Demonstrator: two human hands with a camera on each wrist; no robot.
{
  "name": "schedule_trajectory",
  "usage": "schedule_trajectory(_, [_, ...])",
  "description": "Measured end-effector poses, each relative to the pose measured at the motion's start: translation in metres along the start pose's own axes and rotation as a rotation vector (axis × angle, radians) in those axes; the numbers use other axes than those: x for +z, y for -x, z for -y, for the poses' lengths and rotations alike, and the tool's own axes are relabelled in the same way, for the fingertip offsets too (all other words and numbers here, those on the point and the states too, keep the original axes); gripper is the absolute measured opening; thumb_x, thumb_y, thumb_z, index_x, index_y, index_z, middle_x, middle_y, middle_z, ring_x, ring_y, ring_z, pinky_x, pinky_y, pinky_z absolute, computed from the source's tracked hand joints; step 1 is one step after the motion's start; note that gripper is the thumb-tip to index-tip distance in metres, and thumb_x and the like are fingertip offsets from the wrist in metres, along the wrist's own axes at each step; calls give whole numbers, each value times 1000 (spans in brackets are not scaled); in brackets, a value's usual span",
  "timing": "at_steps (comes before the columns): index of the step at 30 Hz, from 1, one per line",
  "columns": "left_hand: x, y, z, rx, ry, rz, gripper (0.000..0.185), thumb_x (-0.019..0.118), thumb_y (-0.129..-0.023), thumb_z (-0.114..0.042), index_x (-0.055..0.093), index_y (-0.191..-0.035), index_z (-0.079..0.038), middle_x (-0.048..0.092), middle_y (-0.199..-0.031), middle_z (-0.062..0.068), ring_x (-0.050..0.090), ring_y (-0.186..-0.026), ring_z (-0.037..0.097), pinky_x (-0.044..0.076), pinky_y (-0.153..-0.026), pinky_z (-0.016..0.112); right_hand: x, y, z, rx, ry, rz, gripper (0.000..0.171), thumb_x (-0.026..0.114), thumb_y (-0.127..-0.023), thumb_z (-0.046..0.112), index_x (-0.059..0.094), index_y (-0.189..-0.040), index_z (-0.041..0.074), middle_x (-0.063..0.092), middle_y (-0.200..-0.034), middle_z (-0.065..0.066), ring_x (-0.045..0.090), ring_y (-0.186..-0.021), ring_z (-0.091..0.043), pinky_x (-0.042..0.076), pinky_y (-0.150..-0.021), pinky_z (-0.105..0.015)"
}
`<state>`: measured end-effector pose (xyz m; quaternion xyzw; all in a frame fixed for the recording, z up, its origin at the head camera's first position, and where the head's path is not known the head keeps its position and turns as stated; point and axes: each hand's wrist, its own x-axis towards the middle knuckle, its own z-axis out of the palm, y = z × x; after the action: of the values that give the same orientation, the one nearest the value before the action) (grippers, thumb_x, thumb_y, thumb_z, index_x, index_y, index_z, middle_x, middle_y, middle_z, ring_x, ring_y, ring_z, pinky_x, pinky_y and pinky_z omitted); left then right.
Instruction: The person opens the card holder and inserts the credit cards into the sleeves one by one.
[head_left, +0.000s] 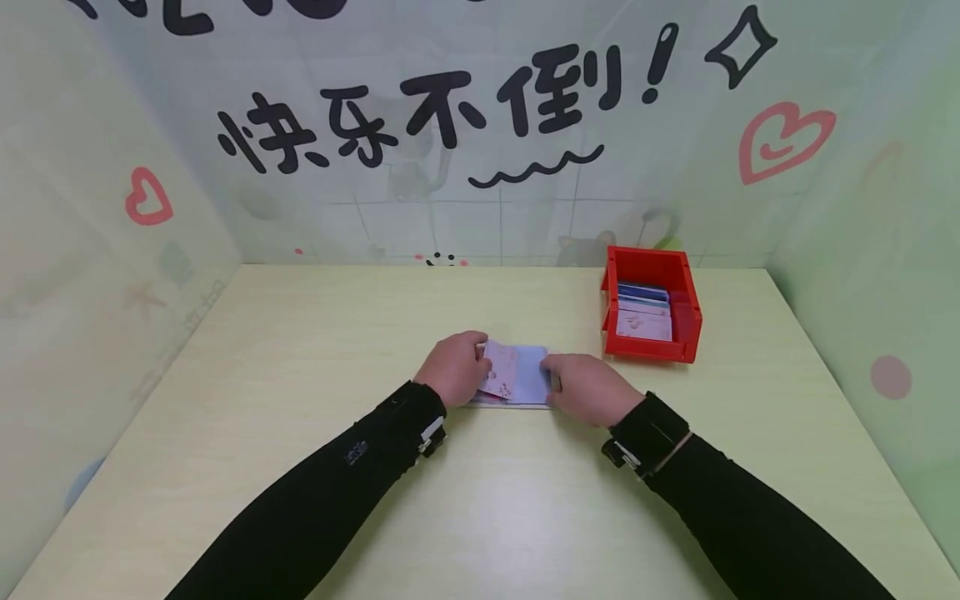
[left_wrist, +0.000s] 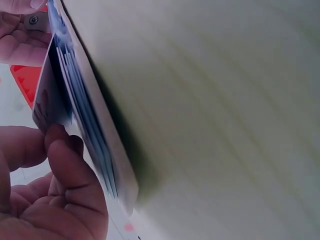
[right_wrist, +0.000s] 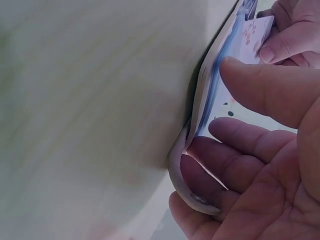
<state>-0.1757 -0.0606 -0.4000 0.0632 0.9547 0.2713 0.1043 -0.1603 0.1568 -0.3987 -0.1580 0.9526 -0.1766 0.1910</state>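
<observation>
An opened card holder (head_left: 533,375) with a pale lavender inside lies on the table in front of me. My left hand (head_left: 453,367) pinches a pink card (head_left: 500,367) with a small floral print over the holder's left part. In the left wrist view, several layered sleeves (left_wrist: 82,100) of the holder show beside the tilted card. My right hand (head_left: 588,387) grips the holder's right edge, thumb on the upper side. Its fingers lie against a curled strap (right_wrist: 177,177), seen in the right wrist view. A metal snap (left_wrist: 33,20) shows near the right hand's fingers.
To the right and farther back stands a red bin (head_left: 651,351). Several cards (head_left: 645,322), pink and blue, lean inside it. Printed cloth panels (head_left: 480,225) enclose the light wooden table (head_left: 330,325) at the back and both sides.
</observation>
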Motion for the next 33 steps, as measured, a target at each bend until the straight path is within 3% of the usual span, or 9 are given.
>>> schedule_trajectory(9, [1, 0, -6, 0, 23, 15, 49, 66, -105, -20, 57, -149, -3, 69, -99, 5, 62, -98, 23, 53, -103, 39, 1, 1, 2, -9, 22, -13, 69, 81, -93, 20, 53, -154, 6, 61, -150, -13, 60, -134, -34, 49, -114, -52])
schedule_trajectory(22, [7, 2, -13, 44, -40, 43, 47, 64, -106, -21, 58, -149, -3, 73, -124, 12, 63, -107, 26, 48, -116, 45, 3, 2, 4, 9, 32, -22, 78, 83, -91, 17, 45, -159, 6, 56, -156, -14, 56, -141, -35, 48, -116, -51])
schedule_trajectory(33, [12, 6, -20, 105, -96, 43, 40, 65, -105, -19, 63, -141, -4, 73, -128, 10, 66, -105, 23, 53, -109, 42, 3, 3, 1, 1, -6, -33, 80, 83, -91, 16, 43, -160, 6, 57, -155, -15, 58, -139, -34, 49, -115, -51])
